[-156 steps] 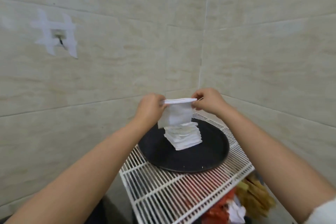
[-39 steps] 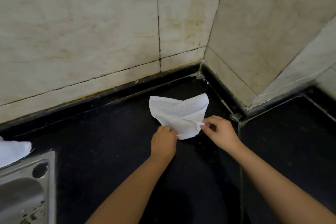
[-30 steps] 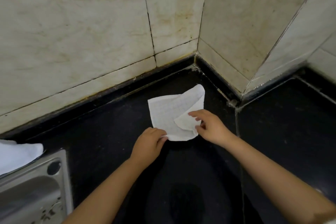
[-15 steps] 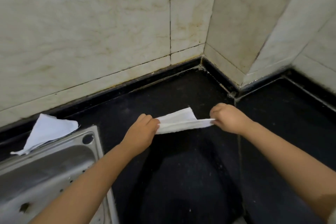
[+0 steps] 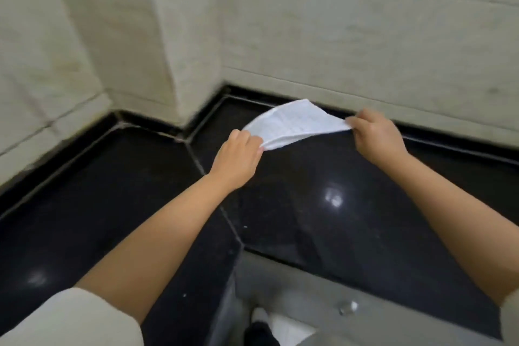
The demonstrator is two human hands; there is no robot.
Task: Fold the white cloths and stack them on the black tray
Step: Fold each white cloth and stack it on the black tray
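A folded white cloth (image 5: 295,123) hangs stretched in the air above the black counter (image 5: 323,205), near the tiled wall. My left hand (image 5: 238,157) pinches its left corner. My right hand (image 5: 376,139) pinches its right corner. The cloth sags a little between the two hands, with its far edge lifted. The black tray and its stack of cloths are out of view.
The black counter turns a corner around a tiled pillar (image 5: 168,50). Tiled walls (image 5: 365,36) close the back. The counter's front edge (image 5: 309,261) drops to the floor, where a shoe (image 5: 259,329) shows.
The view has swung to the right, away from the sink and the loose cloth beside it. Both hands have carried the folded cloth to the right, over the other section of counter.
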